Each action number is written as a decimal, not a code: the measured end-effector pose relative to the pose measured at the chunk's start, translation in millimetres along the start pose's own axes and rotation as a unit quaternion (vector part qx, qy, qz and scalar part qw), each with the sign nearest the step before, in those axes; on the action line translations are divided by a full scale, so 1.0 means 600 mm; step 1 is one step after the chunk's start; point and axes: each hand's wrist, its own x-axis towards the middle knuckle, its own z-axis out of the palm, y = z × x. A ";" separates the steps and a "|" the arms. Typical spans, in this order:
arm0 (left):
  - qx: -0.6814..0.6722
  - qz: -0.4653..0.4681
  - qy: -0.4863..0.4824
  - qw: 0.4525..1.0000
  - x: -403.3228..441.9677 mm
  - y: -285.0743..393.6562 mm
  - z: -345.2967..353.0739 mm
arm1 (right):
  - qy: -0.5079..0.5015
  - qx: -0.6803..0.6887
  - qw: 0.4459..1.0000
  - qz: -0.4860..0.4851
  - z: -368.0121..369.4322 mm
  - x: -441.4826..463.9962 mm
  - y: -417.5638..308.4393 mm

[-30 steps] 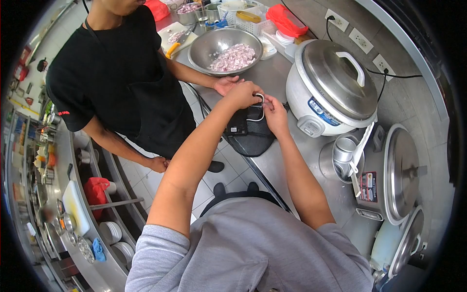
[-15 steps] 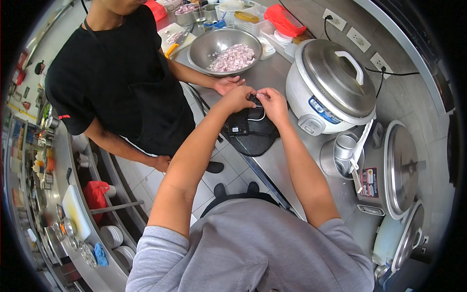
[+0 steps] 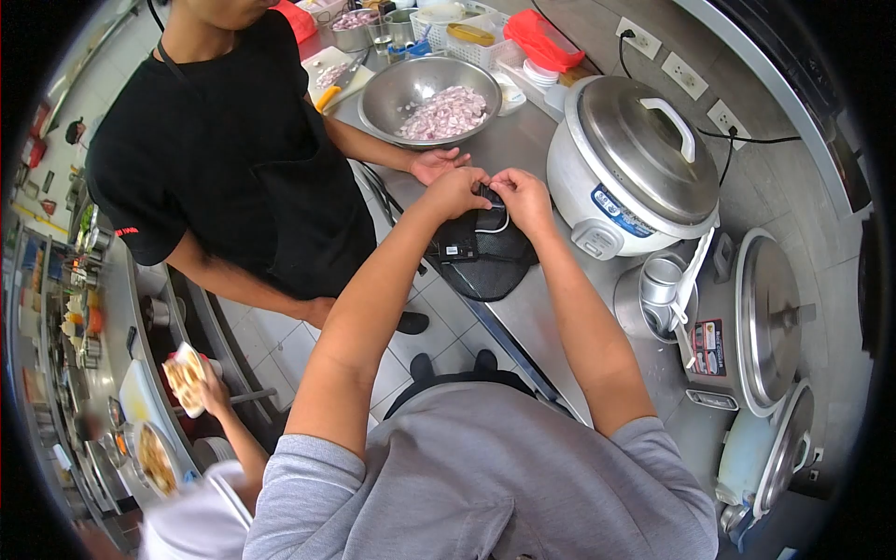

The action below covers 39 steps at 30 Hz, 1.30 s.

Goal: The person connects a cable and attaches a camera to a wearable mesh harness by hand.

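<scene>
My left hand (image 3: 455, 192) and my right hand (image 3: 523, 198) meet over the steel counter, fingertips pinched close together. Between them is a small dark item, too small and covered to name. A white cable (image 3: 505, 222) loops down just below my fingers. Beneath lies a flat black pouch-like piece (image 3: 490, 273) at the counter's edge, with a black box-shaped device (image 3: 457, 246) bearing a small light label on it. A co-worker's open hand (image 3: 439, 165) is palm up just beyond my left hand.
A steel bowl of chopped pink onion (image 3: 448, 114) stands ahead, with a yellow-handled knife (image 3: 329, 98) on a board to its left. Right are a large rice cooker (image 3: 607, 177) and a pot with ladles (image 3: 661, 285). A black-shirted person (image 3: 233, 149) stands left; another person's hand (image 3: 215, 392) carries food.
Another person has come in at the lower left, carrying a container of food; a tray of food also shows there now. My hands have hardly moved.
</scene>
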 end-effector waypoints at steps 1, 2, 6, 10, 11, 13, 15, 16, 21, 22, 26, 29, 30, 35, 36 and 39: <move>0.002 0.006 0.003 1.000 -0.001 0.000 0.000 | 0.000 0.000 1.000 0.000 0.000 0.000 0.000; 0.002 0.006 0.003 1.000 -0.001 0.000 0.000 | -0.002 0.004 1.000 -0.002 -0.001 0.000 -0.001; 0.012 -0.008 -0.006 1.000 -0.002 0.004 -0.001 | -0.006 0.025 1.000 0.006 -0.004 0.003 0.001; -0.019 -0.008 0.005 1.000 0.001 -0.010 0.009 | -0.012 -0.019 1.000 -0.005 -0.012 0.007 -0.003; -0.019 -0.008 0.005 1.000 0.002 -0.019 0.014 | -0.031 -0.030 0.999 -0.021 -0.013 0.009 0.000; -0.065 -0.011 0.020 0.998 0.001 -0.025 0.019 | -0.051 -0.042 0.997 -0.038 -0.015 0.015 0.003; -0.051 -0.013 0.020 0.998 -0.002 -0.024 0.019 | -0.067 -0.098 0.991 -0.064 -0.017 0.019 0.003; -0.036 -0.014 0.020 0.999 -0.004 -0.020 0.016 | -0.068 -0.098 0.991 -0.065 -0.018 0.020 0.001; 0.005 -0.009 0.022 1.000 -0.006 -0.010 0.011 | -0.066 -0.105 0.989 -0.074 -0.023 0.024 -0.004; 0.011 -0.014 0.024 1.000 -0.009 -0.008 0.012 | -0.067 -0.106 0.989 -0.075 -0.022 0.024 -0.004; -0.010 -0.011 0.043 0.999 -0.016 -0.010 0.019 | -0.086 -0.113 0.989 -0.030 -0.028 0.034 -0.010; -0.028 -0.006 0.067 0.997 -0.017 -0.013 0.024 | -0.117 -0.134 0.984 -0.019 -0.038 0.042 -0.024; -0.022 -0.008 0.061 0.998 -0.018 -0.008 0.020 | -0.129 -0.155 0.979 -0.033 -0.038 0.045 -0.025; -0.015 -0.022 0.056 0.998 -0.023 0.008 0.012 | -0.126 -0.204 0.969 -0.064 -0.029 0.052 -0.037; -0.014 -0.028 0.056 0.998 -0.023 0.009 0.013 | -0.126 -0.212 0.967 -0.071 -0.028 0.052 -0.039; -0.020 -0.039 0.066 0.997 -0.026 0.010 0.017 | -0.140 -0.206 0.961 -0.119 -0.026 0.061 -0.027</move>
